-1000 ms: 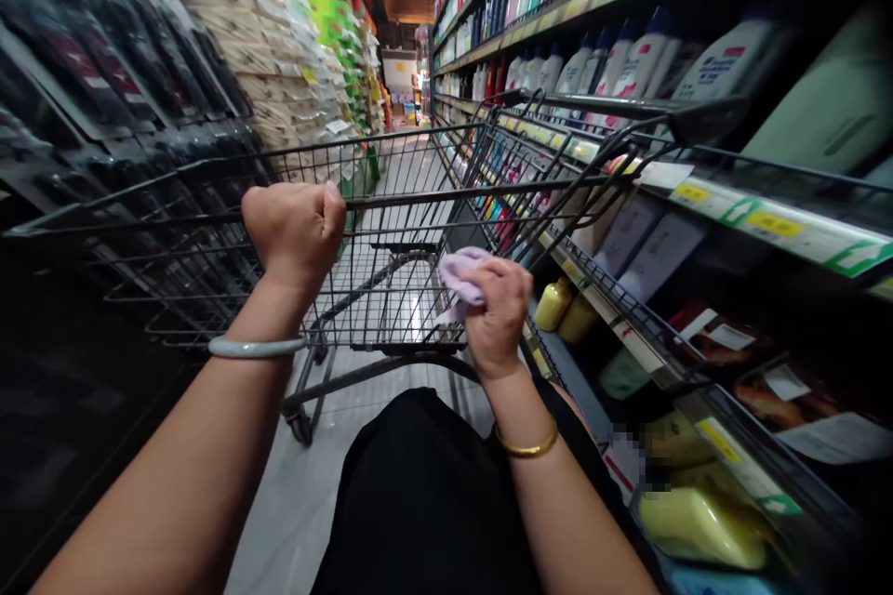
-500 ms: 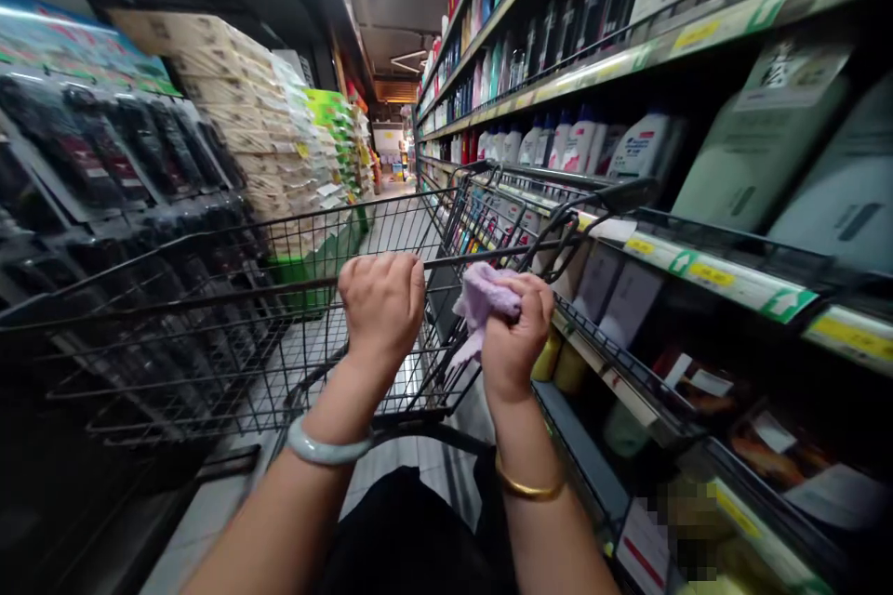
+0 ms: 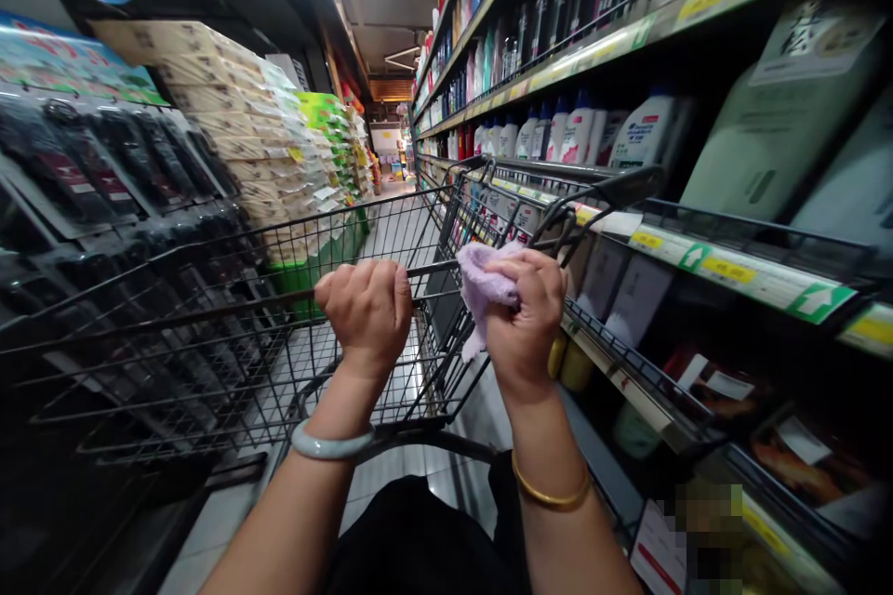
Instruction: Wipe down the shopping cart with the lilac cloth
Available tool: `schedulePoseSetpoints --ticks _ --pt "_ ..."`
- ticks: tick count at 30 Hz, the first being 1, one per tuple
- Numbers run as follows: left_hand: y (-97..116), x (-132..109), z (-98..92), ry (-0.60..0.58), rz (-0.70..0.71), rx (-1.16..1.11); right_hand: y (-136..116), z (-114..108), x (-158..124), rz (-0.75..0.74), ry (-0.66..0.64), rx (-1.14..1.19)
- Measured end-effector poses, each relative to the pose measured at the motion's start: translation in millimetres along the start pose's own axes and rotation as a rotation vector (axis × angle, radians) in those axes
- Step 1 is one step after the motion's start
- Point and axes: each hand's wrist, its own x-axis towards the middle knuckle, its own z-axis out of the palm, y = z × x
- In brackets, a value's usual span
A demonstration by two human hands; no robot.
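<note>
A black wire shopping cart [image 3: 230, 372] stands sideways in front of me. My left hand [image 3: 367, 309], with a pale bangle at the wrist, is wrapped round the near top rail of its basket. A bunched light purple cloth [image 3: 488, 284] is gripped in my right hand [image 3: 528, 321], which has a gold bangle at the wrist. That hand is at the same rail, towards the handle end; whether its fingers also close on the rail is hidden. One end of the cloth hangs down below the fist. The cart's handle [image 3: 628, 186] sticks out to the right, close to the shelves.
On the right run shelves with price rails [image 3: 732, 265], holding shampoo bottles [image 3: 646, 130] and large pale green bottles [image 3: 753, 130]. To the left are hanging black packaged goods [image 3: 132, 153] and stacked tissue packs [image 3: 230, 112]. A tiled aisle [image 3: 391, 228] leads away between them.
My left hand has shifted slightly left and my right hand slightly right, so they are farther apart. The cloth has moved a little and lies differently over the right fist.
</note>
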Motion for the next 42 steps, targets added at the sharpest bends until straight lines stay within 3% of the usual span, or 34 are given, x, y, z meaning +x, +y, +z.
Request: schedulePoseSetpoints --ticks 2,6,8,12,16,18,22,24,28,30,35,39,42 --pt "0 0 -0.6 -0.013 -0.007 -0.021 5 -7 -2 0.014 0.017 -0.016" --pt "0 -1 -2.6 -0.067 -0.065 -0.07 21 -17 -2 0.102 0.246 -0.118" --pt "0 -1 -2.5 -0.083 -0.085 -0.063 22 -18 -7 0.112 0.171 -0.172" --pt "-3 -1 -0.9 -0.077 -0.106 -0.057 14 -19 -21 0.093 -0.114 -0.125" --pt "-7 -2 -1.0 -0.078 -0.106 -0.069 11 -25 -23 0.119 0.071 -0.115" --pt "-10 -2 -1.6 -0.079 -0.108 -0.073 11 -26 -22 0.122 0.1 -0.122" --pt "-17 -3 -2.2 -0.072 -0.116 -0.072 2 -24 -25 0.041 -0.209 -0.13" --pt "-20 -2 -2.4 -0.078 -0.125 -0.075 -4 -23 -26 -0.014 -0.302 -0.105" --pt "-27 -2 -3.4 -0.082 -0.133 -0.062 -8 -24 -25 -0.027 -0.102 -0.109" --pt "-30 -3 -3.8 -0.08 -0.13 -0.051 -9 -24 -27 0.003 -0.084 -0.176" --pt "-36 -3 -2.2 -0.098 -0.146 -0.039 -19 -11 -66 -0.002 -0.437 -0.32" --pt "-38 0 -3.5 -0.134 -0.155 -0.018 -24 -6 -110 -0.139 -0.72 -0.311" --pt "-39 3 -8.7 -0.238 -0.165 -0.003 -22 -9 -114 -0.22 -0.721 -0.286"
